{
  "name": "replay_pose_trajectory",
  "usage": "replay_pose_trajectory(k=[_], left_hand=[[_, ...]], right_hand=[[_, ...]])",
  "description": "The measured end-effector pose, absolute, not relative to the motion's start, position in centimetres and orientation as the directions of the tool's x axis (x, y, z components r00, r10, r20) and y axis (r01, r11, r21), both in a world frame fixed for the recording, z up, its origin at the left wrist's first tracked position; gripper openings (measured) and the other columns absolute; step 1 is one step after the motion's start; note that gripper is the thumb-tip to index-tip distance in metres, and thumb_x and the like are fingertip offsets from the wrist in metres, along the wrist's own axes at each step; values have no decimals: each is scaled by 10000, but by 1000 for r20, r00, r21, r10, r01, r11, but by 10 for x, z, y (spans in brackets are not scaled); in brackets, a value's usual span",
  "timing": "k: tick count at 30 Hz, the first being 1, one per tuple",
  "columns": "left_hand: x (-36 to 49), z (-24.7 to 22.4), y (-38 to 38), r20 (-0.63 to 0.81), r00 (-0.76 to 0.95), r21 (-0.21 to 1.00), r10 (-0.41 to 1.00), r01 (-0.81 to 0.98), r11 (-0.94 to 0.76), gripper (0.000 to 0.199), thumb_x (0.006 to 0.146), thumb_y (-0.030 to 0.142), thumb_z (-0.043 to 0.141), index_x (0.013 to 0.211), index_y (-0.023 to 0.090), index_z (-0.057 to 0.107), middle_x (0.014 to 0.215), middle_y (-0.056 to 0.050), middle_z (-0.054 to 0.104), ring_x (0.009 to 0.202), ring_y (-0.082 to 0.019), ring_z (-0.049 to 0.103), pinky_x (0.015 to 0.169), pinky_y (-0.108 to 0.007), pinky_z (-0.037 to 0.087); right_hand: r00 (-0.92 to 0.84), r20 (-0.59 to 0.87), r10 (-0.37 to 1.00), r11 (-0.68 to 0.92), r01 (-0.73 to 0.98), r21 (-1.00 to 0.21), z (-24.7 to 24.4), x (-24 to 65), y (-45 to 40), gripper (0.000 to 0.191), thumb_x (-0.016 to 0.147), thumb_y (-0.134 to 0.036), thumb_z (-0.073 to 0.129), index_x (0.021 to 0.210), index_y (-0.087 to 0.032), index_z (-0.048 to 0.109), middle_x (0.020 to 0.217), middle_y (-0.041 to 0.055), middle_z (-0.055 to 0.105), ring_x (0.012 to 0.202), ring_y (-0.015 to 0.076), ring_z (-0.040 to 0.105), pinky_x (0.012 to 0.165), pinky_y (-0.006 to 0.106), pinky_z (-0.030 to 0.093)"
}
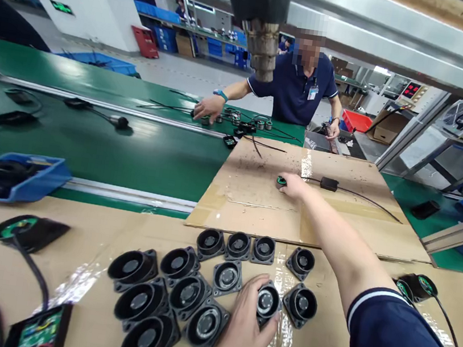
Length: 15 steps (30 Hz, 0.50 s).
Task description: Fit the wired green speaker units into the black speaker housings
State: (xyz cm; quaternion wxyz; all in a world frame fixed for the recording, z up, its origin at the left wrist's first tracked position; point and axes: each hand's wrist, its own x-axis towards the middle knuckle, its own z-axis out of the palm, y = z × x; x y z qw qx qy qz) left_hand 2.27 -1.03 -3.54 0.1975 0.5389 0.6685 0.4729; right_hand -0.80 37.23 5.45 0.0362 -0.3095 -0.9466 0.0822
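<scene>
Several black square-flanged housings (190,293) with round openings lie grouped on the near cardboard. My left hand (247,325) is closed round one black housing (267,304) at the right of the group, its fingers along the left side and the thumb at the lower right. Stretched forward over the raised cardboard sheet, my right hand (293,185) has its fingers closed on a small round part with a green circuit board (281,181). Beside that hand a black cable with a small black box (329,184) lies on the sheet.
A black and metal tool (263,46) hangs overhead. Across the green bench (165,155) a person (301,91) reaches to small metal parts. A blue bin (19,181) stands at left; cabled parts with an open circuit box (41,330) lie nearer.
</scene>
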Motion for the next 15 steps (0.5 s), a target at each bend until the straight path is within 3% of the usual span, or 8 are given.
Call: replay_pose_trajectory(k=[3,7,11,15], left_hand=[[23,-36,-8,268,-328,840,906,541,-53,569,855,219,620,1382,189,409,1341,-175,558,1266,-315,566,1052,-520,503],[23,-36,-5,293,-320,834,901,546,-78,503,866,231,627,1326,165,434,1283,-182,578,1230,-315,578,1047,-532,490],[24,-34,-8,285,-313,849,906,521,-87,479,881,254,647,1308,181,442,1299,-166,573,1249,-306,561,1078,-536,464],[26,-27,-18,266,-300,854,916,514,-79,473,874,256,669,1298,197,467,1292,-140,586,1235,-285,575,1080,-500,470]], right_hand=[[-783,43,621,773,601,-204,55,3,358,489,775,-307,806,1228,-183,671,1154,126,721,1083,278,671,960,349,496],[-771,131,623,774,585,-242,81,64,322,433,791,-300,779,1190,-161,683,1157,119,720,1089,279,664,967,363,496],[-607,427,670,741,509,-439,132,168,261,478,753,-356,818,1183,-187,693,1081,75,739,991,266,690,927,426,541],[-470,395,790,603,475,-641,157,265,163,485,759,-426,838,1180,-227,702,1049,84,743,923,258,711,850,448,595]])
